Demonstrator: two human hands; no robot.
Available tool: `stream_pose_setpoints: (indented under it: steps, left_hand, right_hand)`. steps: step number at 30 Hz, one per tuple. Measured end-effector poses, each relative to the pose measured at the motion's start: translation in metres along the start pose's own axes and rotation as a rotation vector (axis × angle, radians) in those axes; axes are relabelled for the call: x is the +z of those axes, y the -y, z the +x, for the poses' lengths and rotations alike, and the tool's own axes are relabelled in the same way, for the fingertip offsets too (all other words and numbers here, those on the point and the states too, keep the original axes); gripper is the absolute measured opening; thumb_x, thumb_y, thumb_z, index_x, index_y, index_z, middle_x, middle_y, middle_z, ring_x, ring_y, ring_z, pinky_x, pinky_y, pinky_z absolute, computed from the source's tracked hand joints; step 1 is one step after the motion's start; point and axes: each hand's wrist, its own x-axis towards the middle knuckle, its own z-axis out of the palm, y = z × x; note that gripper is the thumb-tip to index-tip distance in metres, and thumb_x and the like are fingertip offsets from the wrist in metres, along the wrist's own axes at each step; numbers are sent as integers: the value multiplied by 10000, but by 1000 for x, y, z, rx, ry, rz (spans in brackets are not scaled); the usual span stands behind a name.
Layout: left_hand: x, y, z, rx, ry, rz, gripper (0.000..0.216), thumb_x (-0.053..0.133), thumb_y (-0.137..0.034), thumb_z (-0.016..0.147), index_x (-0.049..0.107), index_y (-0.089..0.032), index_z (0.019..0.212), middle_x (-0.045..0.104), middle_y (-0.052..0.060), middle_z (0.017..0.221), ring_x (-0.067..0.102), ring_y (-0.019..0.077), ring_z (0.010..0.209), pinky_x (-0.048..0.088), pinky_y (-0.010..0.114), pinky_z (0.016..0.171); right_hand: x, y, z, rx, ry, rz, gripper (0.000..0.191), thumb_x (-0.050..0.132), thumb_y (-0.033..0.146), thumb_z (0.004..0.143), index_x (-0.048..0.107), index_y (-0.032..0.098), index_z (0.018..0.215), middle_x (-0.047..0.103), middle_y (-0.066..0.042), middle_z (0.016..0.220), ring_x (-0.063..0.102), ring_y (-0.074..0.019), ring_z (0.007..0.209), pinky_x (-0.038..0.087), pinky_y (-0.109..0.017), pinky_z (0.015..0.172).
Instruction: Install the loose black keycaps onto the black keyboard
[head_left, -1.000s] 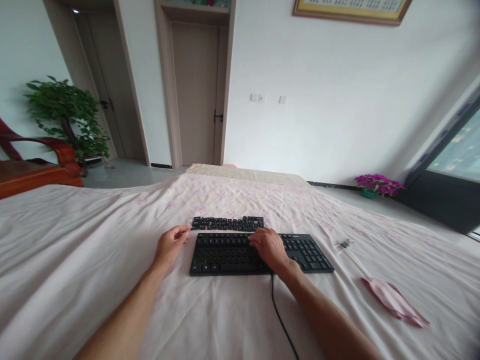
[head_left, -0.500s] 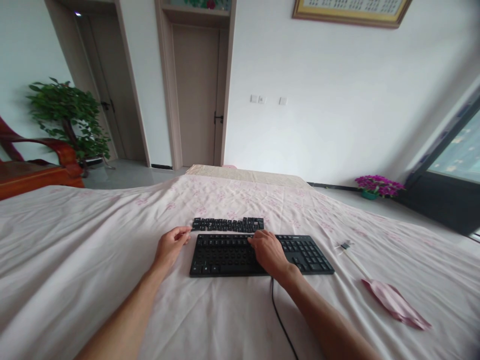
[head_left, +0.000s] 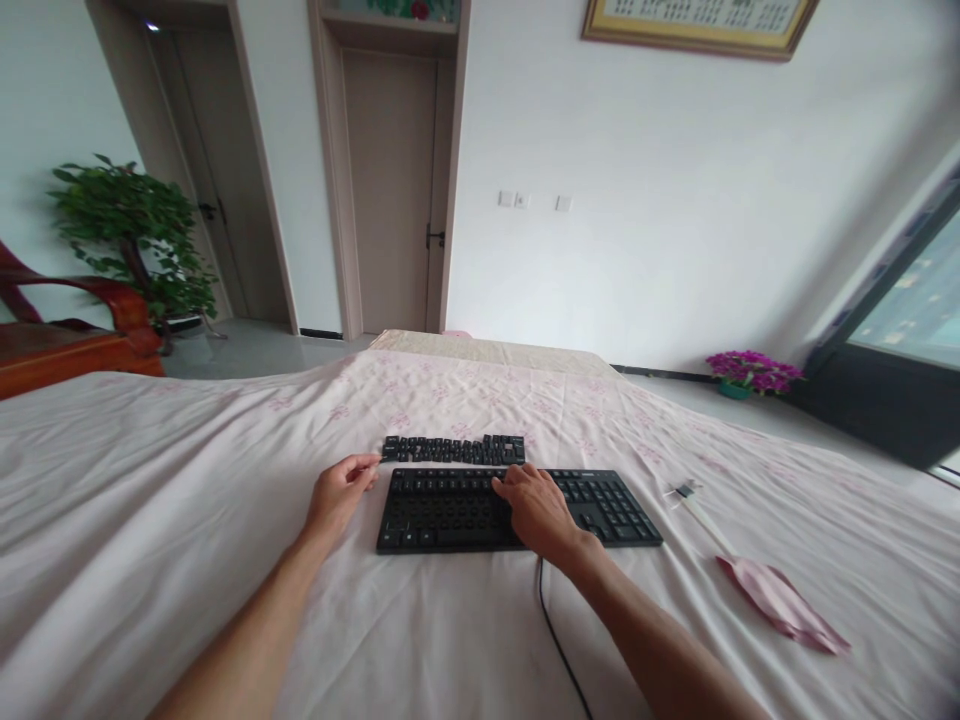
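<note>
A black keyboard (head_left: 450, 537) lies flat on the cloth. Its middle rows on the left have bare key sockets, while the top rows, number pad and several bottom keys carry caps. Just behind it, loose black keycaps (head_left: 450, 450) stand in uneven rows. My left hand (head_left: 339, 497) rests beside the left end of those rows, thumb and fingertips pinched together; what is between them is too small to name. Over the keyboard's middle is my right hand (head_left: 536, 508), its fingers bent and bunched, with the thumb at the upper key row. Its fingertips partly hide the keys there.
Pale floral cloth (head_left: 225, 470) with folds covers the surface. A black cable (head_left: 555, 630) runs from the keyboard toward me. To the right lie a small keycap puller-like wire tool (head_left: 684, 491) and a pink cloth piece (head_left: 780, 600). A wooden chair (head_left: 127, 320) stands far left.
Both hands keep nearly the same places and poses. The whole view has shifted very slightly; the keyboard and keycaps look otherwise the same.
</note>
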Motion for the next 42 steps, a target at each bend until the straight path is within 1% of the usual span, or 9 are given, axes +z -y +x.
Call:
stream_pose_setpoints:
  steps: [2,5,7,12,18,22,26,32,42]
  left_hand:
    - [0,-1,0,-5,5,-10,399,639,-415,727,685,-152,1023,728,83,960,669,197,812,518,287,728]
    - [0,-2,0,-4,13,-21,388,634,-400,730,682,-149,1021,724,83,974,667,197,816,521,289,726]
    - [0,-3,0,-3,15,-20,386,634,-395,730,681,-145,1021,723,83,963,665,197,810,523,292,726]
    - [0,-7,0,-27,12,-39,402,641,-401,725,677,-136,1027,715,94,990,663,197,814,523,297,728]
    - [0,-5,2,-23,9,-36,401,649,-411,717,687,-152,1020,720,89,993,667,190,805,521,295,733]
    - [0,-6,1,-20,0,-29,406,652,-420,711,694,-154,1014,727,81,942,663,185,789,518,289,720]
    - [1,-9,0,-32,1,-37,404,656,-414,705,696,-148,1007,726,80,932,660,185,785,516,292,721]
    - [1,-10,0,-35,-5,-47,412,658,-425,701,696,-144,1000,728,85,923,665,193,786,516,296,722]
    - [0,-9,1,-32,-4,-53,441,672,-434,688,693,-138,1014,730,88,894,670,199,782,516,295,717]
  right_hand:
    - [-3,-10,8,28,0,72,391,429,95,839,694,291,1049,652,-37,948,526,-189,942,333,-292,782]
    - [-6,-28,32,110,-95,176,391,414,150,883,691,296,1118,687,-23,997,549,-179,951,350,-266,817]
    - [-5,-36,52,171,-129,184,351,437,220,901,696,308,1121,694,-17,1036,547,-190,974,353,-265,834]
    - [2,-44,100,263,-71,74,269,524,300,875,730,302,1048,670,-35,1121,490,-228,1069,336,-299,866]
    - [15,-45,137,265,-4,20,240,537,255,846,756,283,941,665,-54,1136,450,-258,1107,298,-348,897]
    - [22,-45,147,272,37,-8,261,516,237,841,757,217,939,672,-110,1119,441,-280,1120,288,-363,896]
    - [26,-45,154,285,77,-30,284,501,218,835,749,145,953,693,-163,1037,454,-286,1112,294,-361,881]
    - [27,-44,160,285,136,-63,263,535,220,818,739,127,956,694,-177,1032,464,-290,1116,291,-363,880]
    - [25,-36,166,212,164,-117,218,544,159,817,726,104,923,692,-190,1029,467,-295,1144,270,-383,914]
